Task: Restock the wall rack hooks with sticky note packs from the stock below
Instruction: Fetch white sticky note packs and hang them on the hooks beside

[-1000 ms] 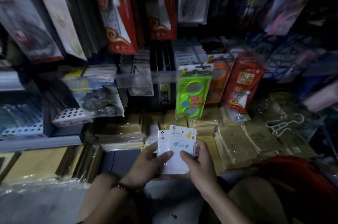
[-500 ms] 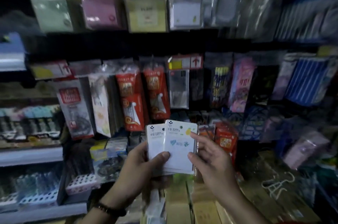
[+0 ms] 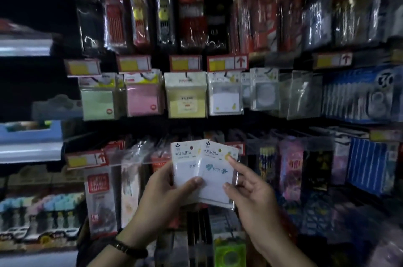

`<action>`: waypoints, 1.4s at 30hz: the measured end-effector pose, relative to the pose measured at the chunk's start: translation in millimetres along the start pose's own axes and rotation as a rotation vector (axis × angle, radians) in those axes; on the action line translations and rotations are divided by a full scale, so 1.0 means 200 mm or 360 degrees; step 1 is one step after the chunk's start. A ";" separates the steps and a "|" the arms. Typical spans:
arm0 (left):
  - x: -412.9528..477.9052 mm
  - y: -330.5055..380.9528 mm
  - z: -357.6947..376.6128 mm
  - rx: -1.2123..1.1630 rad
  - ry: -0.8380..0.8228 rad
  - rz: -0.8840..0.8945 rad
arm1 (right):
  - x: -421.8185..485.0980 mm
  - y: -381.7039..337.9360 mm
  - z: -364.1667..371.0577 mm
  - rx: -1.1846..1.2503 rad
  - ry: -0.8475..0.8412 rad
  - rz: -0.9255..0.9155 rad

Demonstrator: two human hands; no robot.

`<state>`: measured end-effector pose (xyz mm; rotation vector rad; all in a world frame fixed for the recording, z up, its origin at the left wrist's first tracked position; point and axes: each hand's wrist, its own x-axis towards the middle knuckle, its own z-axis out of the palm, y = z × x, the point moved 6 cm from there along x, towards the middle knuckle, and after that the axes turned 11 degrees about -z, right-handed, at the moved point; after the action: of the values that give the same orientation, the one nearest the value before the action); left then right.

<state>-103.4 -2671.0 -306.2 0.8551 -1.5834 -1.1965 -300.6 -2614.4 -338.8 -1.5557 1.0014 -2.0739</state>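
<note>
- A dark bracelet sits on my left wrist, nearest to me, low in view.
- My left hand grips the sticky note packs from their left side. The thumb lies across the fronts and the fingers are tucked behind, out of sight.
- My right hand pinches the front pack at its right edge. The thumb is on the lower front, the index fingertip is stretched up onto the header card, and the other fingers curl loosely just beside the edge.
- The two packs are fanned, with the rear pack showing to the left from under the front one. They sit between my hands at about chest height, held in the air and touching nothing else.
- I judge them light and flat: a small paper pad under glossy film on a stiff card back. The film looks slippery, so the packs may slide over each other. The card would crease if squeezed hard.
- The best hold, I think, is a pinch low on the pad, front and back. That leaves the header free to meet the hook. I cannot make out the hang hole itself.
- Just behind the packs hangs a lower row of mixed stationery, blurred.
- Above and well apart from my hands is the sticky note row: green, pink and yellow pads, then a white hanging pack whose header looks like mine. That hook seems the likely target.
- Farthest up are red price tags and dark packets.
</note>
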 end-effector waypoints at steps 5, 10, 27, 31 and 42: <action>0.12 0.20 -0.14 0.0288 0.0001 0.0074 | 0.32 -0.18 -0.10 -0.0126 0.0001 -0.0235; 0.17 0.40 -0.18 0.0730 0.0110 0.0355 | 0.59 -0.29 -0.15 -0.0309 0.0014 -0.0435; 0.62 0.76 0.17 0.1509 -0.0409 0.0343 | 1.05 -0.29 -0.07 -0.0439 -0.0023 -0.0726; 0.67 0.75 0.19 0.1450 -0.0419 0.0239 | 1.08 -0.28 -0.08 -0.0437 0.0031 -0.0688; 0.72 0.71 0.18 0.1468 -0.0399 0.0180 | 1.10 -0.27 -0.09 -0.0987 0.0113 -0.0614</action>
<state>-181.9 -2750.9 -134.6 1.1787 -2.4049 -0.4524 -382.0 -2715.6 -152.4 -2.1230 1.5867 -2.1952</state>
